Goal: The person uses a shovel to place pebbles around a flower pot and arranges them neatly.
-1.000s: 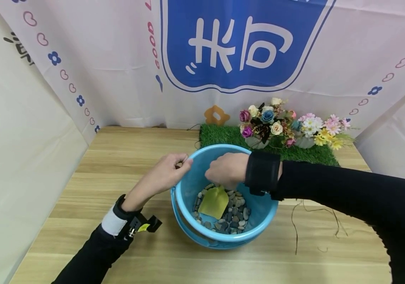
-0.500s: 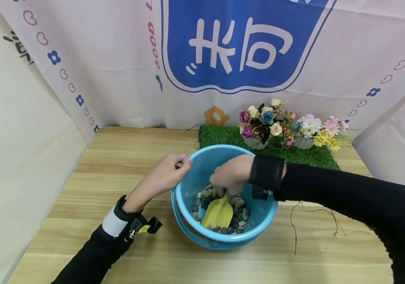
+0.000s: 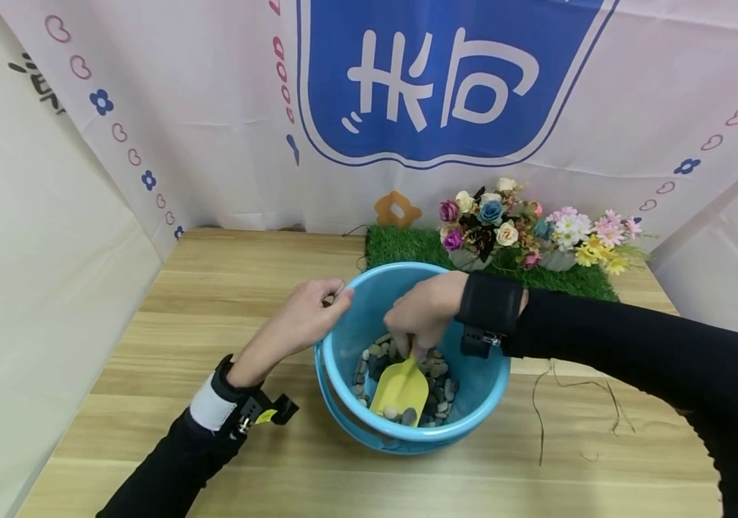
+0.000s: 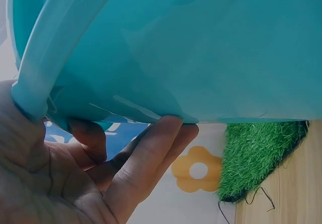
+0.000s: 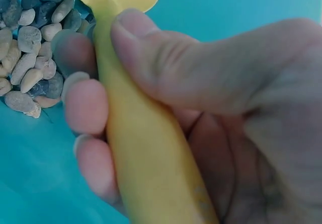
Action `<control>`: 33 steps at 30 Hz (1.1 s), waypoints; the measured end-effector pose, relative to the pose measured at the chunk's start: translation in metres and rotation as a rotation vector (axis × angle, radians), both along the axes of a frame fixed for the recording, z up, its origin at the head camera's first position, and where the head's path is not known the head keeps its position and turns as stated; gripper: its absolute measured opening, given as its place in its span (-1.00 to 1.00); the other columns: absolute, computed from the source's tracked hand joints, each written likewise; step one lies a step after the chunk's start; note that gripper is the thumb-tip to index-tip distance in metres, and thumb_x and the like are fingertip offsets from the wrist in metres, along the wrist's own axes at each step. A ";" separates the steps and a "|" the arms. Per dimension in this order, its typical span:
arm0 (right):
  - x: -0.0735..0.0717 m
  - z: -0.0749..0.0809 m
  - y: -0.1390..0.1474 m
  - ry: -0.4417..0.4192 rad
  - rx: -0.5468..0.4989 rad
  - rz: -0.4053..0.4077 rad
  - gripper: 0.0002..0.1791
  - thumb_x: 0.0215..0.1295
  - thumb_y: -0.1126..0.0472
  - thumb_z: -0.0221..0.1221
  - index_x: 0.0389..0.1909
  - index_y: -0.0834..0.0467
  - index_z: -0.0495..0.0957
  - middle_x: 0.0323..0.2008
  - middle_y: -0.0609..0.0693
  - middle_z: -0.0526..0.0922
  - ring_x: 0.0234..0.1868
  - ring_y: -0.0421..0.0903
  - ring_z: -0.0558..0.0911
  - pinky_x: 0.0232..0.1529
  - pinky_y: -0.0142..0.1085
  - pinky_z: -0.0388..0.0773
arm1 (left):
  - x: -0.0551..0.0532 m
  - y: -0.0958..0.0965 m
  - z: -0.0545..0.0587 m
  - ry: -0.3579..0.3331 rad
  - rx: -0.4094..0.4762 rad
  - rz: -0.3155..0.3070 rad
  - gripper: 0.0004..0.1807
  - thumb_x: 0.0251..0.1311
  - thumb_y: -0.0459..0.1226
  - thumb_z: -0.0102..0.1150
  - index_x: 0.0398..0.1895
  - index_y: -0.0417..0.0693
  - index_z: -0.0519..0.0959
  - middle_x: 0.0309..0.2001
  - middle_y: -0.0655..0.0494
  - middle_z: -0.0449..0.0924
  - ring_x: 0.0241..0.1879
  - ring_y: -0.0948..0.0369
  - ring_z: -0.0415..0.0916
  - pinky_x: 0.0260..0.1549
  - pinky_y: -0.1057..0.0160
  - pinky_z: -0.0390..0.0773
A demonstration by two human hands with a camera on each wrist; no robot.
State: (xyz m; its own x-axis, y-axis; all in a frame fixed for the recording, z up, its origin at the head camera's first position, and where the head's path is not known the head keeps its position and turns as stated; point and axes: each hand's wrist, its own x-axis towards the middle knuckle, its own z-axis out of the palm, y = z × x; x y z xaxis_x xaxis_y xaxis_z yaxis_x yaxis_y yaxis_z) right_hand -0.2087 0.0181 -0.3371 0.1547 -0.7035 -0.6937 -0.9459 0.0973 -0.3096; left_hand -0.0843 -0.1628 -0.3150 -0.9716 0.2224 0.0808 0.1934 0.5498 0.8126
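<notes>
A light blue bucket [image 3: 479, 403] stands on the wooden table, with grey, dark and pale pebbles [image 3: 442, 392] over its bottom. Inside it my right hand [image 3: 426, 311] grips the handle of a yellow toy shovel [image 3: 401, 388]; a few pebbles lie on the blade. In the right wrist view the fingers and thumb wrap the shovel's handle [image 5: 146, 158]. At the bucket's left rim my left hand [image 3: 307, 316] holds on with curled fingers. The left wrist view shows fingers against the outer wall and the bucket's handle [image 4: 55, 43] by the palm.
Behind the bucket lies a green artificial grass mat [image 3: 401, 244] bearing two pots of artificial flowers [image 3: 488, 223] [image 3: 592, 237]. Thin dark strands [image 3: 540, 417] lie on the table [image 3: 226, 288] to the right. A printed cloth [image 3: 233, 129] hangs along the back.
The right hand has lowered the shovel toward the pebbles and shifted slightly right; the blade has tipped and now bears a few pebbles. The left hand keeps its place at the rim.
</notes>
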 end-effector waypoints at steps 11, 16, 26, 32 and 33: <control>0.025 0.073 0.008 -0.139 -0.017 -0.066 -0.58 0.30 0.25 0.10 -0.75 0.04 0.25 -0.75 -0.10 0.28 -0.70 -0.19 0.35 -0.64 -0.41 0.23 | 0.000 0.000 0.002 -0.007 -0.003 0.003 -0.65 0.39 -0.18 -0.18 -0.59 -0.09 0.28 -0.66 0.03 0.30 -0.59 0.26 0.54 -0.66 0.29 0.61; 0.030 0.094 0.010 -0.151 -0.002 -0.082 -0.70 0.33 0.29 0.05 -0.64 0.06 0.45 -0.66 -0.17 0.47 -0.68 -0.24 0.41 -0.61 -0.44 0.39 | 0.000 -0.001 0.001 -0.012 0.004 0.003 -0.65 0.39 -0.17 -0.18 -0.59 -0.09 0.29 -0.65 0.02 0.34 -0.56 0.28 0.56 -0.63 0.30 0.62; 0.024 0.100 0.015 -0.220 0.004 -0.138 -0.75 0.35 0.24 0.04 -0.51 -0.02 0.58 -0.55 -0.21 0.57 -0.54 -0.17 0.54 -0.48 -0.39 0.55 | -0.001 -0.001 -0.001 -0.011 0.015 -0.005 -0.66 0.39 -0.17 -0.17 -0.58 -0.09 0.29 -0.61 0.03 0.38 -0.52 0.28 0.57 -0.60 0.29 0.63; 0.022 0.100 0.022 -0.266 -0.006 -0.153 -0.70 0.37 0.27 0.00 -0.58 0.02 0.49 -0.58 -0.16 0.52 -0.59 -0.12 0.47 -0.52 -0.40 0.44 | -0.001 -0.002 -0.001 -0.010 0.000 -0.001 -0.66 0.39 -0.17 -0.17 -0.57 -0.08 0.30 -0.60 0.04 0.38 -0.57 0.27 0.54 -0.65 0.29 0.61; 0.021 0.101 0.023 -0.271 -0.010 -0.159 -0.70 0.37 0.27 0.00 -0.57 0.02 0.49 -0.57 -0.17 0.52 -0.59 -0.13 0.46 -0.52 -0.40 0.44 | -0.001 -0.001 -0.001 -0.010 0.000 0.000 -0.67 0.39 -0.17 -0.17 -0.57 -0.08 0.30 -0.61 0.04 0.38 -0.57 0.27 0.54 -0.66 0.29 0.61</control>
State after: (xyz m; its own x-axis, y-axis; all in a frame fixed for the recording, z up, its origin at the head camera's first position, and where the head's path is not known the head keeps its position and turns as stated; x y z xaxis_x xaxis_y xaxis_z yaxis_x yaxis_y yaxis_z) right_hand -0.1872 0.0414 -0.2361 0.2205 -0.7399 -0.6356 -0.8022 0.2331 -0.5497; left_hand -0.0853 -0.1642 -0.3160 -0.9725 0.2221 0.0707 0.1848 0.5501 0.8144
